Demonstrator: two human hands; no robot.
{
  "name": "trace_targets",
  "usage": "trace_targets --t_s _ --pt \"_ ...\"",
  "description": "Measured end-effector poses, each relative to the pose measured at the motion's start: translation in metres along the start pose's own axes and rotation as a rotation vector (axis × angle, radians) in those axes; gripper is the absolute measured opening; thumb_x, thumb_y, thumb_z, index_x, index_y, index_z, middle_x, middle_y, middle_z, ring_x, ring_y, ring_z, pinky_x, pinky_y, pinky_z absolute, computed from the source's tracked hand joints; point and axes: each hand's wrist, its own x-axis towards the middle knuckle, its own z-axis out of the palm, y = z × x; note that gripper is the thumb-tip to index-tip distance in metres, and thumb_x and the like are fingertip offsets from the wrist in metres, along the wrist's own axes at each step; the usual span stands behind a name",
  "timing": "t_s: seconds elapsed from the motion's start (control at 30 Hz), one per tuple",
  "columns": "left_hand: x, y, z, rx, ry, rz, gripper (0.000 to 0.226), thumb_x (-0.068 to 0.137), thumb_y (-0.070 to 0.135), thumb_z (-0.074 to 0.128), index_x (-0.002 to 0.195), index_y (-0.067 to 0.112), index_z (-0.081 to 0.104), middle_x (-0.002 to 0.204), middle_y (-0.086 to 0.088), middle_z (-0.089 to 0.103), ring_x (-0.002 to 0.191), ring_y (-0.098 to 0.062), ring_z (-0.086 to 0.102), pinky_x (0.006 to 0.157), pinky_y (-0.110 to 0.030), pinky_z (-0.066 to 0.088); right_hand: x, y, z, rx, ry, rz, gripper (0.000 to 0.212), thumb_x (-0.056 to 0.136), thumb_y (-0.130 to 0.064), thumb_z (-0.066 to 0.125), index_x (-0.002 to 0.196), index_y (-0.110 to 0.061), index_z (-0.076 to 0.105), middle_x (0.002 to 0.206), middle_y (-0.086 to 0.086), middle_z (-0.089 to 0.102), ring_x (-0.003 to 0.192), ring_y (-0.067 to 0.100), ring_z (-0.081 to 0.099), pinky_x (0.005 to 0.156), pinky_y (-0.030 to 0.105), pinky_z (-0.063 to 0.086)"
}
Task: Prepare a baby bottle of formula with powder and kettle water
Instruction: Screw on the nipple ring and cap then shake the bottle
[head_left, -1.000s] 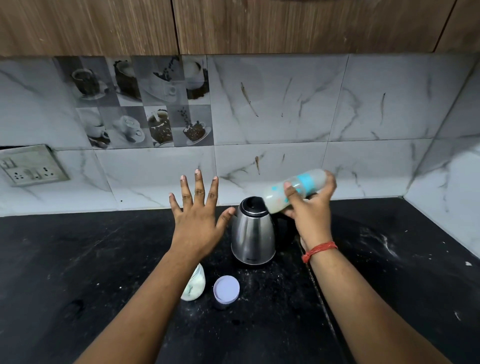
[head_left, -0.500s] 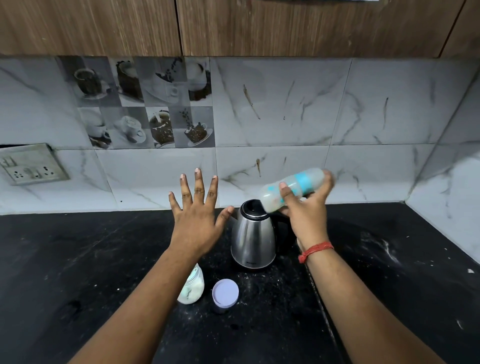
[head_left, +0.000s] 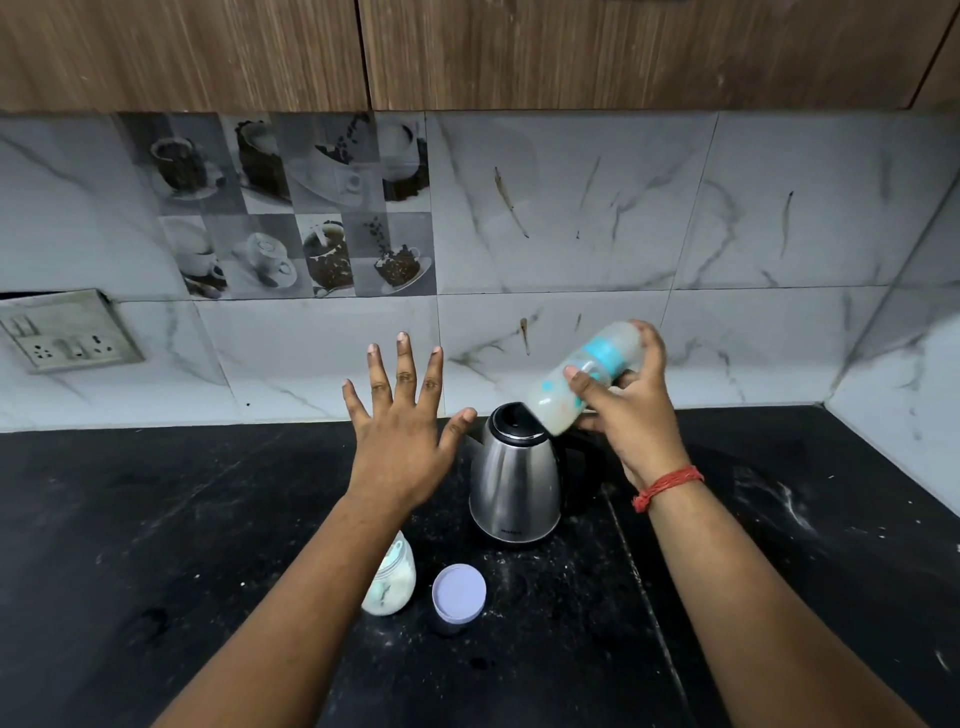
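Observation:
My right hand (head_left: 631, 421) grips a capped baby bottle (head_left: 582, 382) with a blue collar and milky white liquid inside. The bottle lies nearly sideways in the air, blurred, its base just above the steel kettle (head_left: 514, 478). The kettle stands on the black counter (head_left: 156, 519) with its black lid down. My left hand (head_left: 402, 431) hovers left of the kettle, palm down, fingers spread, holding nothing. Under my left forearm sits a small jar of white powder (head_left: 390, 577), partly hidden. A lilac lid (head_left: 458, 592) rests on a dark round container beside the jar.
White powder specks dust the counter around the kettle and on the right. A marble-tiled wall runs behind and turns forward at the right corner. A switch and socket plate (head_left: 67, 332) is on the wall at far left. Wooden cabinets hang overhead.
The bottle in my right hand has shifted slightly, tilting steeper, with motion blur. My left hand stays spread beside the kettle. The camera has tilted a little.

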Motion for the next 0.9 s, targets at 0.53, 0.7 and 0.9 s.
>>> trace_targets --t_s 0.53,0.7,0.9 --pt "0.014 0.001 0.004 -0.007 -0.018 0.011 0.083 0.09 0.077 -0.005 0.161 0.035 -0.017 0.166 -0.004 -0.034 0.152 -0.035 -0.032 0.121 -0.067 -0.009 0.008 0.011 0.001 0.012 0.027 0.019 0.075 0.088 -0.014 0.078 0.14 -0.041 0.032 0.118 0.011 0.063 0.099 0.027 0.074 0.072 0.051 0.064" --pt "0.017 0.0 0.004 -0.005 -0.014 0.014 0.085 0.088 0.079 -0.009 0.16 0.035 -0.017 0.166 -0.004 -0.034 0.152 -0.035 -0.032 0.121 -0.067 -0.008 0.007 0.011 0.004 0.0 -0.004 0.023 0.076 0.087 -0.011 0.079 0.139 -0.043 0.034 0.119 0.014 0.064 0.096 0.026 0.075 0.07 0.049 0.064" --pt "0.016 0.0 0.005 -0.003 -0.028 0.02 0.085 0.087 0.079 -0.01 0.16 0.036 -0.018 0.166 -0.004 -0.034 0.152 -0.035 -0.033 0.121 -0.067 -0.008 0.007 0.012 0.006 0.028 0.016 0.026 0.075 0.087 -0.014 0.079 0.139 -0.043 0.033 0.12 0.013 0.064 0.098 0.027 0.075 0.07 0.048 0.064"
